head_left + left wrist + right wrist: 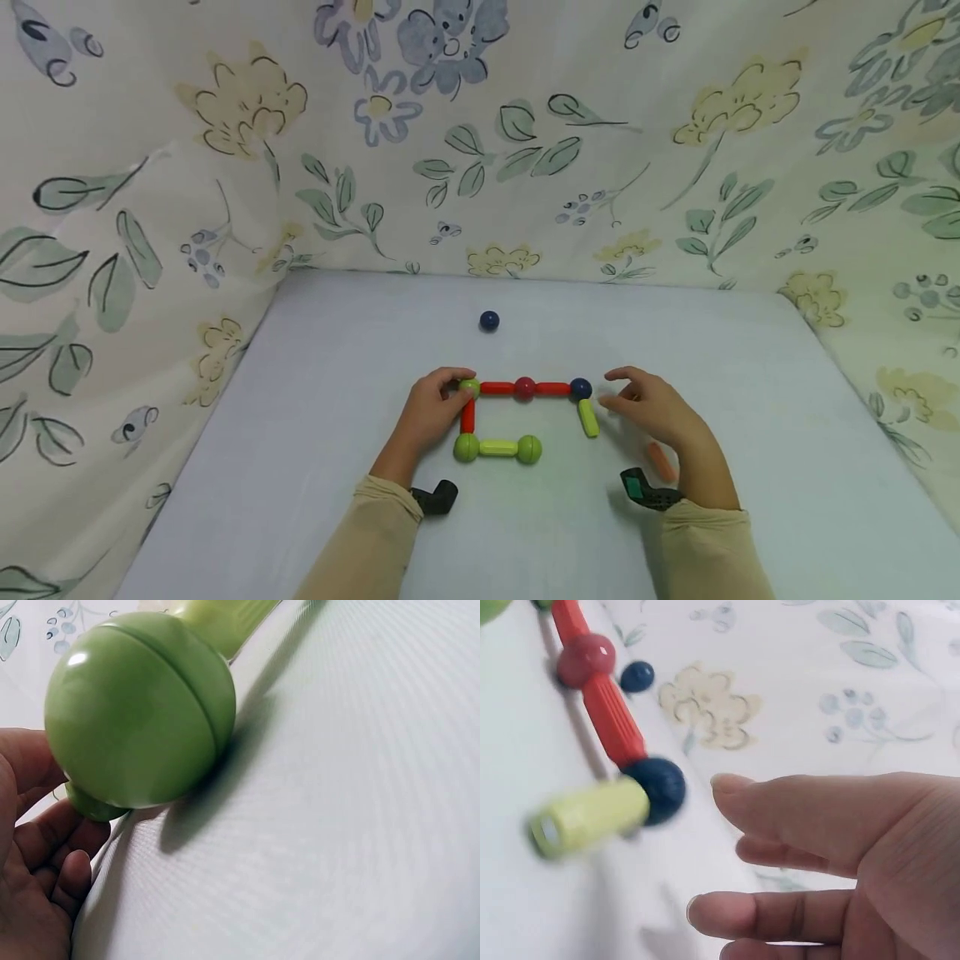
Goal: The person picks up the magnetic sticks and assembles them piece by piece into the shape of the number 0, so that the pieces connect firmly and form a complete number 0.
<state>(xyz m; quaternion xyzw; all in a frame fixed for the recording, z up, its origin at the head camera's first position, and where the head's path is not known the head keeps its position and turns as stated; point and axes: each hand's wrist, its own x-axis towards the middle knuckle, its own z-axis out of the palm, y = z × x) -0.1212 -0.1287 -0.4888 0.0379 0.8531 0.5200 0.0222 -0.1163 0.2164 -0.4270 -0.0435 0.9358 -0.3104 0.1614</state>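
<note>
My left hand [435, 412] pinches the green ball [470, 387] at the far left corner of a magnetic rod-and-ball frame. Two red rods [497, 388] run from it through a red ball [525, 388] to a dark blue ball [581, 389]. Another rod, also red, leads to a near green ball [139, 712]; beyond it come a yellow-green rod [498, 448] and a further green ball [529, 449]. From the dark blue ball sticks a second yellow-green rod [592, 816], its other end free. Beside that corner hovers my right hand [840, 855], fingers apart and holding nothing.
A loose dark blue ball [489, 321] lies farther back on the white table [360, 333]. An orange rod [662, 462] rests beside my right forearm. Floral cloth [465, 183] hangs behind and along the sides.
</note>
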